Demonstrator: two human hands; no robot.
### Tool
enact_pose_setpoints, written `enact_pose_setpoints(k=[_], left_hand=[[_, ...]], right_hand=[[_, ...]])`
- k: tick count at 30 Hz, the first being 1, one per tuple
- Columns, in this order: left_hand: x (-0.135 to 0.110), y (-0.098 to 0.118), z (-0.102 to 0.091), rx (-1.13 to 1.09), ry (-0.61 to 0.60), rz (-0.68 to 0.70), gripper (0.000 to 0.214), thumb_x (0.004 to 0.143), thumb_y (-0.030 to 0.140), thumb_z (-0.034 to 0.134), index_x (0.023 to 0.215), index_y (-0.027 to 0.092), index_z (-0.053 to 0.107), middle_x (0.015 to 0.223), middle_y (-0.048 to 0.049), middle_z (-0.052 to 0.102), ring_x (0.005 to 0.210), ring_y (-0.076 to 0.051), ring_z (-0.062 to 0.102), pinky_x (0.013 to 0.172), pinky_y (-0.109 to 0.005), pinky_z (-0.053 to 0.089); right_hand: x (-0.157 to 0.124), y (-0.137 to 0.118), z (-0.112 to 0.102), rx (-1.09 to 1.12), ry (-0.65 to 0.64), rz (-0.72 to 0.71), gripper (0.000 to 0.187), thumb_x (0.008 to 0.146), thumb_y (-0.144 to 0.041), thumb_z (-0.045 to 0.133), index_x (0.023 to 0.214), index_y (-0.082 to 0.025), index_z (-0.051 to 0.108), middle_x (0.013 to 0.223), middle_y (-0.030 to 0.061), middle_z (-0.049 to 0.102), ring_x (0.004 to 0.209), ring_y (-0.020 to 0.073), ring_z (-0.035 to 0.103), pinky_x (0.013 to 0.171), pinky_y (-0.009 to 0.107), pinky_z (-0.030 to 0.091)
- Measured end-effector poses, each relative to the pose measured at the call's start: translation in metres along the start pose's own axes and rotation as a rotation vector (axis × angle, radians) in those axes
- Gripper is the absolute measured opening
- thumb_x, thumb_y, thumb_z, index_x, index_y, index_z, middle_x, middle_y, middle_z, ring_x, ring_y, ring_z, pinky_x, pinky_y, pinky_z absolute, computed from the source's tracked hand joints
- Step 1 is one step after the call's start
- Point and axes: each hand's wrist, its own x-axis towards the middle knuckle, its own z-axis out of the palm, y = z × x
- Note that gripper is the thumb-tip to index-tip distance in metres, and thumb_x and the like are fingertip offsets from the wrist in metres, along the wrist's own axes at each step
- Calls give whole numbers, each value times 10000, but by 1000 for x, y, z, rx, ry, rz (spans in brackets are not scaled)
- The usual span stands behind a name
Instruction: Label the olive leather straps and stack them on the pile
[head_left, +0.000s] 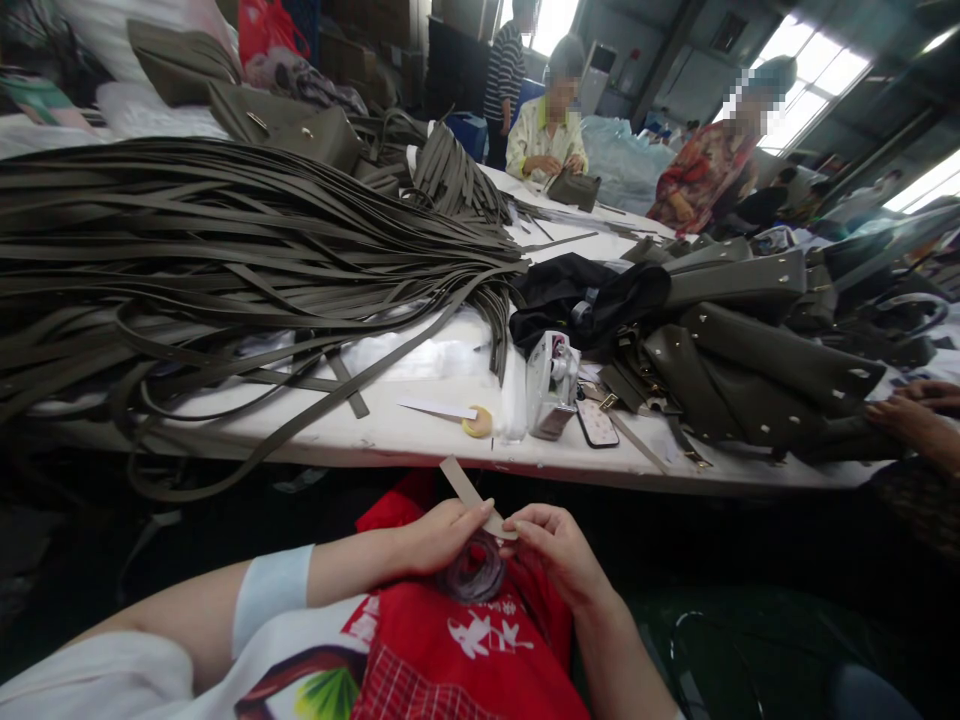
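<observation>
A short, flat beige strip point(466, 485) slants between my two hands above my lap. My left hand point(450, 530) is closed on its middle, thumb on top. The fingertips of my right hand point(551, 545) pinch its lower end. Just beneath the hands, a greyish-purple coil point(472, 575) rests against my red apron point(450, 660); what it is made of is unclear. On the white table point(420, 430) ahead lies a big heap of long dark olive straps point(262, 240), some with ends drooping over the front edge.
At the table's edge are a yellow ring-shaped piece point(477, 422), a small clear-cased device point(553, 385) and a phone point(598, 422). Dark olive bags point(757, 370) with metal studs pile up on the right, where another person's hands point(915, 415) touch them. More people work across the table.
</observation>
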Motion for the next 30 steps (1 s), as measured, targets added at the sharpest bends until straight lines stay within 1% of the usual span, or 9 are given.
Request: enact_pose_setpoints(k=[5,10,16,19,21,23,26,28,30], left_hand=[[0,0,0,9,-8,-4,700,933,647,258,813,117,699,782,-61,680,756,-199,581,792,-284,486],[2,3,-1,-24,-54,31,685,944,624,255,860,108,698,849,-75,697,804,-201,608,846,-286,478],[4,-2,-2,-6,-46,22,716,942,647,232,866,108,697,848,-76,699,808,-205,616,815,-288,486],[5,-5,-3,8,-43,32,733,931,668,243,822,102,697,823,-85,698,785,-208,621,785,-296,496],[6,-6,-5,-22,-68,77,689,939,643,278,895,107,708,904,-94,711,848,-211,634,839,-301,492],[7,-7,-6,-49,-81,82,579,940,590,361,988,127,707,998,-90,713,926,-211,638,891,-299,482],[9,-10,-7,-59,-50,-19,459,911,519,468,995,141,714,983,-71,717,901,-198,645,852,-284,497],[10,-13,-7,-107,-31,-85,453,895,511,480,1001,138,716,951,-68,714,826,-187,643,764,-273,510],[10,-16,-6,-193,-21,-136,486,877,534,485,1003,123,710,909,-76,709,713,-172,622,642,-264,503]], right_hand=[[5,5,-5,-7,-21,10,289,708,-389,815,782,-118,744,709,78,730,596,157,691,615,247,557],[10,9,-6,-26,17,5,311,707,-414,812,676,-117,726,646,71,708,538,153,670,557,242,558],[13,8,-2,-17,46,-1,327,716,-441,801,672,-127,720,622,65,705,536,159,669,549,246,559],[6,-2,-7,-14,55,-86,312,687,-436,823,745,-142,735,683,75,733,593,173,697,589,245,566],[-4,-13,-13,-67,70,-166,337,624,-372,874,850,-161,740,765,84,754,694,200,724,659,260,579],[-17,-24,-18,-143,150,-247,321,620,-299,882,874,-176,728,774,76,757,715,199,726,679,257,582],[-35,-30,-19,-203,284,-365,156,762,-295,782,771,-184,672,618,24,710,537,138,666,550,210,546],[-45,-27,-16,-244,272,-408,168,836,-304,705,746,-191,619,557,-2,667,469,119,614,483,197,503],[-51,-22,-12,-360,228,-433,186,875,-291,651,730,-193,586,548,-8,644,461,114,591,467,197,473]])
